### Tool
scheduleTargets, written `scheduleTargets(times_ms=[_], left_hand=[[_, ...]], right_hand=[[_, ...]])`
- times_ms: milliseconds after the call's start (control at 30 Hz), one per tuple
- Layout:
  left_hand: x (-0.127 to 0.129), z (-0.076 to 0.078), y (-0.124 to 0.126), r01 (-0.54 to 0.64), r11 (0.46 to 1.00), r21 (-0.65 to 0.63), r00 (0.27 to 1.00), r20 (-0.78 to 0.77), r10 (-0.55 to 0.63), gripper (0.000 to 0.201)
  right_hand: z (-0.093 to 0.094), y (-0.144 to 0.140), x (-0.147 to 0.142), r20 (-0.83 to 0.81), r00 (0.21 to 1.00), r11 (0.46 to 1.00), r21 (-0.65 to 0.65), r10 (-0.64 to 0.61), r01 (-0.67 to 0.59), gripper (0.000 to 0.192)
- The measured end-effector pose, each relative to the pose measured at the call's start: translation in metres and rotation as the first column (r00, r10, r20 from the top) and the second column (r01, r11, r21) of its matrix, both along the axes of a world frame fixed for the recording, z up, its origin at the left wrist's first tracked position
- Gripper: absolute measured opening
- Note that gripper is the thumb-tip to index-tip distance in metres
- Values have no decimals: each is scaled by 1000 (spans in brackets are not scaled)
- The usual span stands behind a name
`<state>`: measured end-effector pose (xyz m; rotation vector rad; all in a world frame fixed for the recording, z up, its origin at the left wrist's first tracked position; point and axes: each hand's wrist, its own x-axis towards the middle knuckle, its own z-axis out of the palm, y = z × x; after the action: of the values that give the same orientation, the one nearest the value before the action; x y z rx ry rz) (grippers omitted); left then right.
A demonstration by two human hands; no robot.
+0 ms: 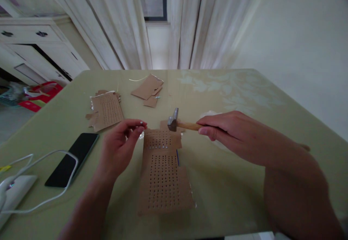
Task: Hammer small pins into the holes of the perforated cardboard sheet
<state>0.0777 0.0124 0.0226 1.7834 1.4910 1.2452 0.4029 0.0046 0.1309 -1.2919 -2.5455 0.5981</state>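
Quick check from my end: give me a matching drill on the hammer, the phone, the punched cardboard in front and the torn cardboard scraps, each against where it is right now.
Things:
1. hammer
2. phone
3. punched cardboard sheet
4. torn cardboard scraps

Places:
A. flat on the table, left of the left hand, beside a white cable
B. far side of the table, towards the curtains
C. held by its wooden handle in the right hand
D. flat on the table between the two hands

Pairs: 1-C, 2-A, 3-D, 4-B
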Motion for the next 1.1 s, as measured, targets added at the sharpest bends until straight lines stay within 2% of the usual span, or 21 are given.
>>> scheduleTargets(times_ms=[67,133,233,533,1100], left_hand=[[15,4,-11,119,993,-1,992,42,-119,11],[25,5,-19,226,974,7,974,14,-226,8],[33,5,-22,302,953,26,953,-44,-301,9],[35,4,-21,341,939,50,929,-172,-329,12],[38,2,-19,345,934,95,928,-185,-324,10]], right_hand=[[1,0,1,2,1000,1000,4,-3,3,42],[1,0,2,-2,1000,1000,-1,-7,7,42],[1,-1,3,-5,1000,1000,-7,-18,18,42],[0,0,-1,19,1000,1000,6,9,-9,39],[5,-10,5,-90,995,998,52,38,-33,41]])
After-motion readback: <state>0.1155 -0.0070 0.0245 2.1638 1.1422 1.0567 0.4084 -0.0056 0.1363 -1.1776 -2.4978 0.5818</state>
